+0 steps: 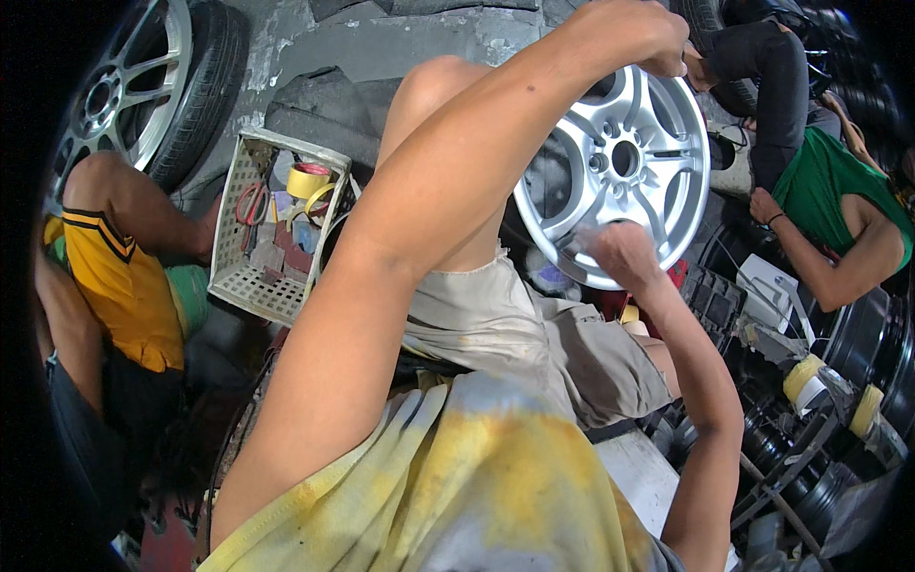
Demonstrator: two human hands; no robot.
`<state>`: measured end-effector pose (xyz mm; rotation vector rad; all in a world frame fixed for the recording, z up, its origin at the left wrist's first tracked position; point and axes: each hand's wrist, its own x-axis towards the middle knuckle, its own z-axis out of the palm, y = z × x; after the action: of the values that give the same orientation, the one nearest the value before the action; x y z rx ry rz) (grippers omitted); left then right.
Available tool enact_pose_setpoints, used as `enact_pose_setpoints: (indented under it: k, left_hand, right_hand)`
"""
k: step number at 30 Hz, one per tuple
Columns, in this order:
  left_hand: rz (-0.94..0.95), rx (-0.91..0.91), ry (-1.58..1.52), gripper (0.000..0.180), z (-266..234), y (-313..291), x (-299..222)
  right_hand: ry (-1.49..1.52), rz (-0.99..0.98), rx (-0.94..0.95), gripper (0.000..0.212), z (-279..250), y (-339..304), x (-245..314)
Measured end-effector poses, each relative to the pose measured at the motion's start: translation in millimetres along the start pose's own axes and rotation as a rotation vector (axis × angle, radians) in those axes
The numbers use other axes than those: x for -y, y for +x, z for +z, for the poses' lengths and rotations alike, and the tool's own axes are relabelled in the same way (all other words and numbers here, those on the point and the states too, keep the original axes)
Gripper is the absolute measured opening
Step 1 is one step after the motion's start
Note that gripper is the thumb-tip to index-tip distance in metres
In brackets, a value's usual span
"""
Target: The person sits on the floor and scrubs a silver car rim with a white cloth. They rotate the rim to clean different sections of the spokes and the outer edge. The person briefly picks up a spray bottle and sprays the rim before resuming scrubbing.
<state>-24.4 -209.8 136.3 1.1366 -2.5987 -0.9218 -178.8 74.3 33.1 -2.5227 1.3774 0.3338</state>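
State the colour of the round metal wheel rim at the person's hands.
The round, spoked metal wheel rim is silver, seen in the head view.

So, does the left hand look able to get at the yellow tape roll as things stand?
Probably not without drawing back: the left hand is up by the far edge of the silver wheel. The yellow tape roll sits exposed in the open white basket.

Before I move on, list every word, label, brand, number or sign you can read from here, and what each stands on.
No text can be read in this view.
Silver wheel: no legible lettering on its face.
Tire at the left: any sidewall marking is too dark and small to read.
Yellow tape roll in the basket: any print is too small to read.
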Motion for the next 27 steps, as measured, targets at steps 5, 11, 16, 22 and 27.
enact_pose_setpoints:
  k: [5, 11, 16, 22, 27]
  left_hand:
    - [0.051, -0.053, -0.056, 0.036, 1, -6, 0]
    - [0.059, -0.015, -0.012, 0.041, 1, -2, 5]
    - [0.067, -0.023, -0.054, 0.046, 0, -7, 1]
    - [0.066, -0.051, -0.016, 0.046, 5, -6, 6]
    - [0.033, 0.054, 0.009, 0.045, -4, -3, -4]
  right_hand:
    - [-0.037, 0.023, 0.101, 0.018, 2, -3, 5]
    - [0.044, 0.049, -0.018, 0.019, 10, -4, 20]
    - [-0.166, 0.058, -0.169, 0.010, 9, 4, -25]
    - [-0.059, 0.059, 0.004, 0.011, 3, -2, 13]
    - [-0.172, 0.104, -0.148, 0.015, 22, -6, -34]
